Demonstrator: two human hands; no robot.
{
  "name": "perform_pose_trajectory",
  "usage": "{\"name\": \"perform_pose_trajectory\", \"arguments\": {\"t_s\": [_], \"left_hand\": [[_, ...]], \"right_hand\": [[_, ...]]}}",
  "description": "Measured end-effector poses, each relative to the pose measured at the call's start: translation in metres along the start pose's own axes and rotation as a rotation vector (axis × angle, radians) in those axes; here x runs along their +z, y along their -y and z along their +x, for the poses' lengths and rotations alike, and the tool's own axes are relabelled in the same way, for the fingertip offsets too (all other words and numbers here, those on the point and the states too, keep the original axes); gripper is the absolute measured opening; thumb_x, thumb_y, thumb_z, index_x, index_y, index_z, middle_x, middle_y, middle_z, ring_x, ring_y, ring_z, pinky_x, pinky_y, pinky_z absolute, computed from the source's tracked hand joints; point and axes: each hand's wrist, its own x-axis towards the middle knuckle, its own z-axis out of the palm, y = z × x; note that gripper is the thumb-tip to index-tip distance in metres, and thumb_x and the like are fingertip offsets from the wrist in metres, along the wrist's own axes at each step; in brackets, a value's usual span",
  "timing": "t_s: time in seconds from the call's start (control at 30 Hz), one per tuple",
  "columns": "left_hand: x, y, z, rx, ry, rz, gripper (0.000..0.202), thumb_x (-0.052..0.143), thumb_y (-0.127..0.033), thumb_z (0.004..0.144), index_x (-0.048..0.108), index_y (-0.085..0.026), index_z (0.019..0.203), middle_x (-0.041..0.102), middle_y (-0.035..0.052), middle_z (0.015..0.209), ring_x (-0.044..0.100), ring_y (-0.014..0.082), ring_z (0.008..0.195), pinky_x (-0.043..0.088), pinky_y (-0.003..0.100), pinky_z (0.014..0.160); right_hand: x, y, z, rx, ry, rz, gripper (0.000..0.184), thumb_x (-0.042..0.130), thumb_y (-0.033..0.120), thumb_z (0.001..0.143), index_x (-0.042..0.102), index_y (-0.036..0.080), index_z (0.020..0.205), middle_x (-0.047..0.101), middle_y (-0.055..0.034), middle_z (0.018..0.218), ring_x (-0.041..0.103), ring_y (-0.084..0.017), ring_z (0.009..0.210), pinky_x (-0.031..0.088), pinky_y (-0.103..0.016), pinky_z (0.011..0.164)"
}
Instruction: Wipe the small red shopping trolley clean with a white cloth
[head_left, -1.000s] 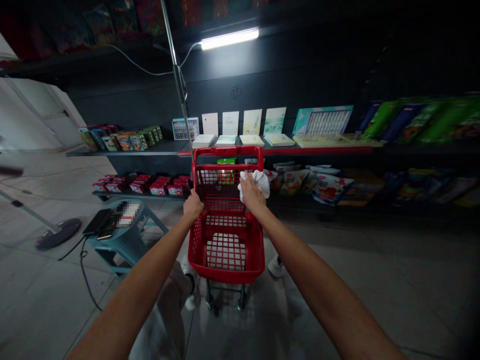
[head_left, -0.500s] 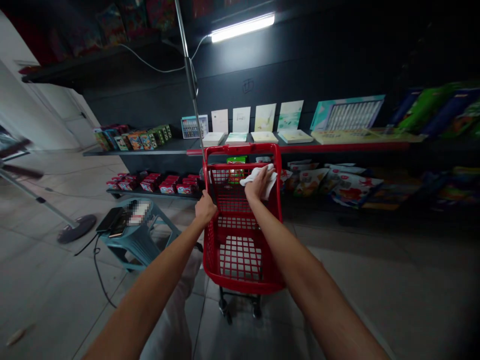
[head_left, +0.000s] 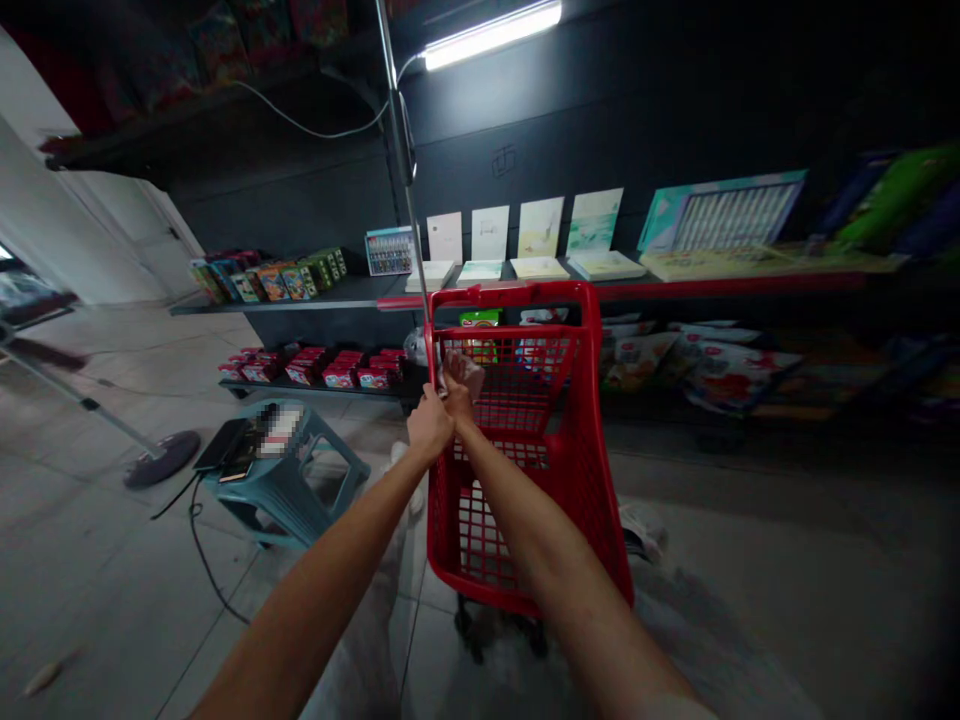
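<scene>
A red plastic shopping cart with grid walls stands in front of me on dark wheels. My left hand is closed on the cart's left rim. Right beside it, inside the basket, my right hand presses a white cloth against the left wall near the back corner. The cloth is partly hidden behind my fingers. A metal pole rises at the cart's left back corner, close to both hands.
Behind the cart runs a shelf with books, small boxes and marker sets. Snack bags lie on the lower shelf. At left stand a blue stool bearing devices and a round stand base, with a cable on the floor.
My right hand has moved the cloth leftward from the basket's right back side to its left wall, next to my left hand. The cart sits slightly further right and turned in view.
</scene>
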Motion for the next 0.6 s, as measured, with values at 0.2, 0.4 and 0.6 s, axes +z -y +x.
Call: {"name": "perform_pose_trajectory", "arguments": {"t_s": [0.2, 0.4, 0.6], "left_hand": [[-0.005, -0.004, -0.002, -0.004, -0.004, 0.027, 0.041, 0.049, -0.025, 0.095, 0.039, -0.019, 0.135, 0.068, 0.02, 0.127, 0.071, 0.0324, 0.114, 0.053, 0.042, 0.094], [-0.006, -0.008, -0.004, 0.011, 0.01, 0.034, 0.038, 0.048, -0.023, 0.095, 0.041, -0.018, 0.132, 0.068, 0.0203, 0.126, 0.071, 0.0327, 0.114, 0.054, 0.042, 0.093], [0.002, -0.011, -0.004, 0.004, -0.011, 0.004, 0.04, 0.048, -0.017, 0.092, 0.041, -0.017, 0.131, 0.067, 0.0208, 0.128, 0.071, 0.0355, 0.114, 0.054, 0.045, 0.092]], "right_hand": [[-0.038, -0.071, -0.026, -0.116, 0.064, -0.178, 0.08, 0.036, -0.004, 0.082, 0.038, 0.012, 0.161, 0.021, -0.0057, 0.172, 0.009, -0.019, 0.162, 0.027, -0.037, 0.128], [-0.069, -0.105, -0.049, 0.35, -0.19, -0.242, 0.088, 0.038, 0.005, 0.085, 0.005, 0.009, 0.167, -0.005, -0.0105, 0.175, 0.0, -0.024, 0.162, 0.034, -0.041, 0.123], [-0.083, -0.107, -0.046, 0.629, -0.23, -0.351, 0.085, 0.038, 0.02, 0.091, -0.001, -0.001, 0.164, 0.005, -0.0253, 0.172, 0.008, -0.029, 0.16, 0.02, -0.048, 0.127]]}}
